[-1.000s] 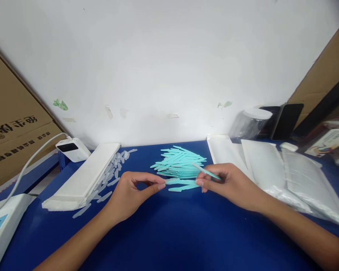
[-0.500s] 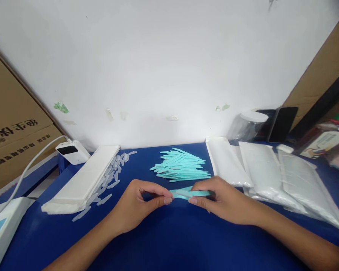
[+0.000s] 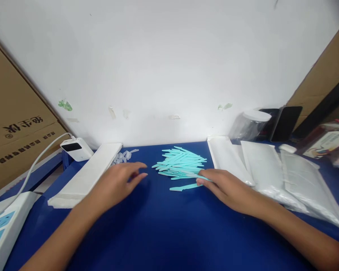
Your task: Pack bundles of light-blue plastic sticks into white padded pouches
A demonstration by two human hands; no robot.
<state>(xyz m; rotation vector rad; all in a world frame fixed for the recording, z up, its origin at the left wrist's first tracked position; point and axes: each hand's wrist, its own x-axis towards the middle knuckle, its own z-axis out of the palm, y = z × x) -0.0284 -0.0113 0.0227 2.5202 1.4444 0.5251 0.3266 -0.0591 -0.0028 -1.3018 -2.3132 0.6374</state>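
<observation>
My right hand (image 3: 226,188) pinches a turquoise eyebrow razor (image 3: 196,175) by its handle end; its tip looks pale, like a translucent cover, and overlaps the near edge of a pile of turquoise razors (image 3: 182,162). Just below, another turquoise razor (image 3: 183,187) reaches out from under my fingertips; whether I hold it too, I cannot tell. My left hand (image 3: 117,184) is empty, thumb and forefinger apart, hovering left of the pile. Behind it, partly hidden, lie small translucent blade covers (image 3: 125,156).
Along the left lies a stack of long white packets (image 3: 84,177), near a white device with a cable (image 3: 77,149) and a power strip (image 3: 9,222). On the right are filled plastic bags (image 3: 262,169), a lidded clear jar (image 3: 251,124) and a dark phone (image 3: 286,123).
My left hand has let go and moved left toward the translucent covers, its fingers parting. My right hand has shifted slightly right and up, keeping a razor. A separate razor now shows below it.
</observation>
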